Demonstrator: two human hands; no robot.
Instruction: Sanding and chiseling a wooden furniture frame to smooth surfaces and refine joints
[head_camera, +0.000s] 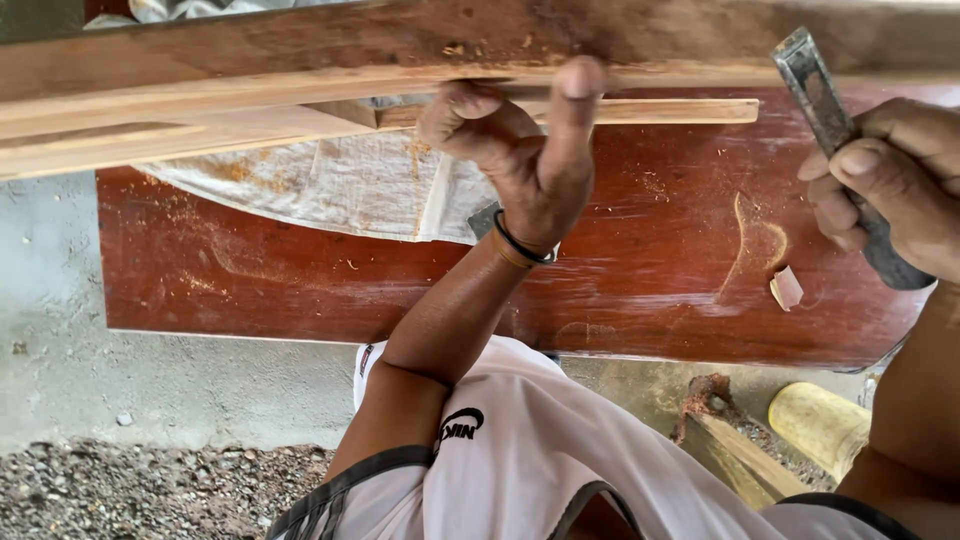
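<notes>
- Board: broad red-brown panel lying flat over grey concrete, dusted with sawdust and fine scratches; one pale chip rests on it near the right side.
- Beam: long rough timber across the top of the view, raised above the board, with crumbs of sawdust along its lower edge.
- Cloth: pale, stained sheet spread on the board beneath the beam.
- Strip: thin light batten running just under the beam, its right end squarely cut.
- Mallet: yellowish rounded head on the ground at lower right, beside a rusty scrap; untouched.
- Left hand: raised to the beam's lower edge, thumb pressed up against the wood, fingers curled loosely beside it; it grips nothing, only touches. A dark band circles the wrist.
- Right hand: closed firmly round the dark handle of the chisel.
- Chisel: flat steel blade pointing up and left, its tip in front of the beam, well apart from the left thumb; whether it touches the wood cannot be told.
- Step, as judged: checking the beam's edge by touch between cuts. The next cut would call for the blade set at the felt spot and the left fingers kept clear of it.
</notes>
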